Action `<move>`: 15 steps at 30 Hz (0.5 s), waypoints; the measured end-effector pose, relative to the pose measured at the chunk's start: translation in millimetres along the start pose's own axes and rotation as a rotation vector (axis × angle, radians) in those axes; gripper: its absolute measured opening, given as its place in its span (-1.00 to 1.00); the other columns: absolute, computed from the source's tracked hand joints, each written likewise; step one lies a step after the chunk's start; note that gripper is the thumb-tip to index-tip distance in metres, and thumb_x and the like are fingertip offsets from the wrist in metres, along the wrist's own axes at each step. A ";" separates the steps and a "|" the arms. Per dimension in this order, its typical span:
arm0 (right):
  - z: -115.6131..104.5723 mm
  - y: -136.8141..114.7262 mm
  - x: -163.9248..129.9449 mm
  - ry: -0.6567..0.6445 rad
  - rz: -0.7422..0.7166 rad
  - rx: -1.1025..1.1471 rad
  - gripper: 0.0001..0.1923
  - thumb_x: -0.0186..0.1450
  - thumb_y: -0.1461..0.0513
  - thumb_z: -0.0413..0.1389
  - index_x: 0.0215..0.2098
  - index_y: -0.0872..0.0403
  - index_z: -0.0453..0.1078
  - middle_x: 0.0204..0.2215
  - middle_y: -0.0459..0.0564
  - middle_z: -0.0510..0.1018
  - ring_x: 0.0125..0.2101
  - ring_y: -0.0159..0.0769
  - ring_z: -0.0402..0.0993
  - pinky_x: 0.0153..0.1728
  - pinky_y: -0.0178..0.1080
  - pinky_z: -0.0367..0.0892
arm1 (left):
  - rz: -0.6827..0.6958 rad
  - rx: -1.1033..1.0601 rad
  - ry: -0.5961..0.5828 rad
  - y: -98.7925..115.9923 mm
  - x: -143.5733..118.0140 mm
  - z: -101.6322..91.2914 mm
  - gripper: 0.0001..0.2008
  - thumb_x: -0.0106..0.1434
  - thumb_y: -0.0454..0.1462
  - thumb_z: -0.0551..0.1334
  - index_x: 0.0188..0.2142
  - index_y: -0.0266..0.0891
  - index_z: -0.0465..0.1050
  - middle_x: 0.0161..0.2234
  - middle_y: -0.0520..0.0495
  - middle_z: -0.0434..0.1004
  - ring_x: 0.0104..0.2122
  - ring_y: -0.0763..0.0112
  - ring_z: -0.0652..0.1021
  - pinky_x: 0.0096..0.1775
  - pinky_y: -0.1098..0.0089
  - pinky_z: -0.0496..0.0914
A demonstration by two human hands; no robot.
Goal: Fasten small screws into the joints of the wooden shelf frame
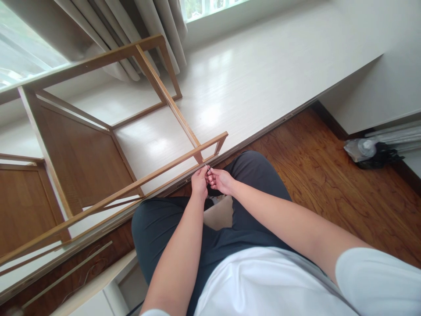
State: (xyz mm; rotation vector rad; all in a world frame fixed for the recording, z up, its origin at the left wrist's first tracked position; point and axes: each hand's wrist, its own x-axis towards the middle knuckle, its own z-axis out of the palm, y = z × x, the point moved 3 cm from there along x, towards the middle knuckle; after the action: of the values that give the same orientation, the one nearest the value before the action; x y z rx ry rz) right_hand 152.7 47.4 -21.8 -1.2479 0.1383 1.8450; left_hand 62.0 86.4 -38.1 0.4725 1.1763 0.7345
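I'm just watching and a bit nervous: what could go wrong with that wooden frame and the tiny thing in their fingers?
1. Both hands, left hand and right hand, pinch a small thin metal part right by the frame; it could slip and get lost on the floor.
2. The frame lies tilted on its side, so a push might shift it.
3. Fingers are close to the rail and could get nipped.
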 end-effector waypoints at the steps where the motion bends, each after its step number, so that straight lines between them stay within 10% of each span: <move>1: -0.5 0.1 0.2 0.000 -0.006 -0.002 -0.73 0.45 0.14 0.05 -0.37 0.09 0.35 -0.64 -0.17 0.35 -0.63 -0.43 0.18 -0.56 -0.36 0.10 | 0.003 0.032 0.025 -0.2 -0.3 -1.4 -0.54 0.03 0.03 0.46 -0.28 -0.31 0.55 -0.60 0.12 0.36 -0.66 0.57 0.32 -0.60 0.50 0.15; 9: -2.5 0.1 1.0 0.014 -0.018 -0.004 -0.72 0.45 0.11 0.06 -0.36 0.08 0.35 -0.63 -0.18 0.37 -0.63 -0.44 0.22 -0.56 -0.36 0.12 | 0.415 0.567 0.210 32.2 -25.1 -11.2 -0.64 0.23 -0.04 0.36 -0.57 -0.20 0.49 -0.62 0.02 0.35 -0.53 0.40 0.34 -0.39 0.38 0.20; 15: -5.7 0.8 5.7 0.062 -0.118 -0.048 -0.78 0.39 0.13 0.14 -0.32 0.12 0.44 -0.64 -0.18 0.38 -0.65 -0.46 0.20 -0.58 -0.36 0.11 | 0.807 1.122 0.318 75.0 -40.2 -4.5 -0.87 0.26 -0.17 0.33 -0.23 -0.14 0.53 -0.15 -0.19 0.56 -0.04 0.02 0.45 0.04 0.10 0.25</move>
State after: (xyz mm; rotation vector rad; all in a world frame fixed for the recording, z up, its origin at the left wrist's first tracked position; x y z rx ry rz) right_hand 155.5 47.4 -29.4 -1.3189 0.0532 1.7187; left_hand 29.7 108.0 37.8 1.8964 1.6579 0.7750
